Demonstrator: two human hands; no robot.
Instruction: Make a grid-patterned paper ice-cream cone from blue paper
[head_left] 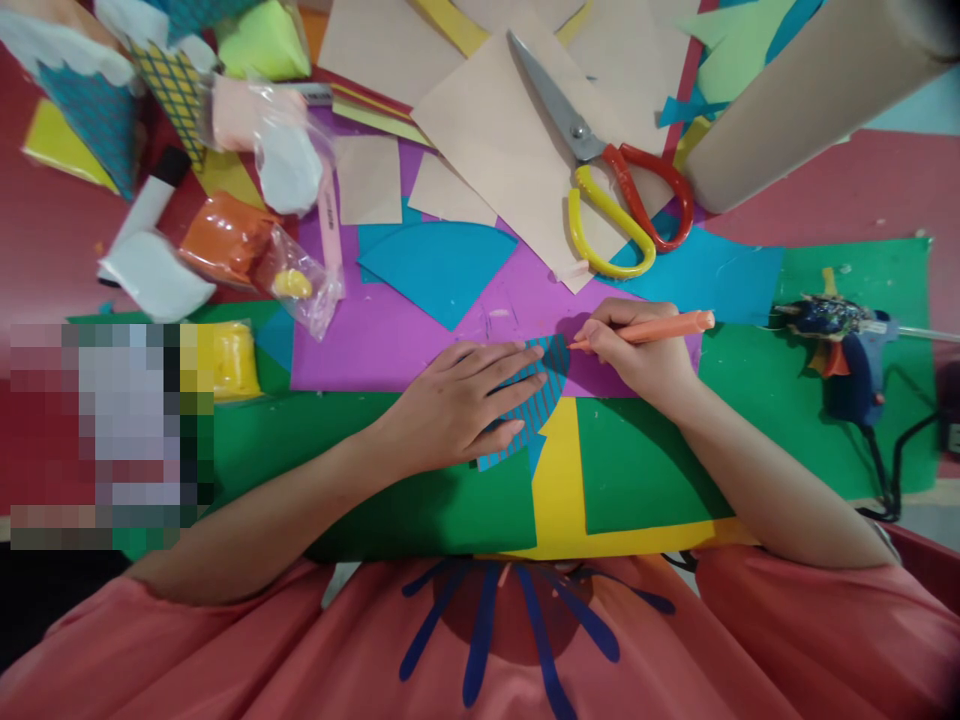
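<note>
Blue striped paper [538, 408] under left hand [466, 402], just beside right hand [646, 362].

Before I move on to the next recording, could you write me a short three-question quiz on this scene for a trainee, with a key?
1. True or false: the left hand rests on the striped blue piece.
2. What does the right hand hold? A) a glue gun B) an orange pen C) a paintbrush
3. Fill in: the scissors have one red handle and one ____ one.

Key: 1. True; 2. B; 3. yellow
</note>
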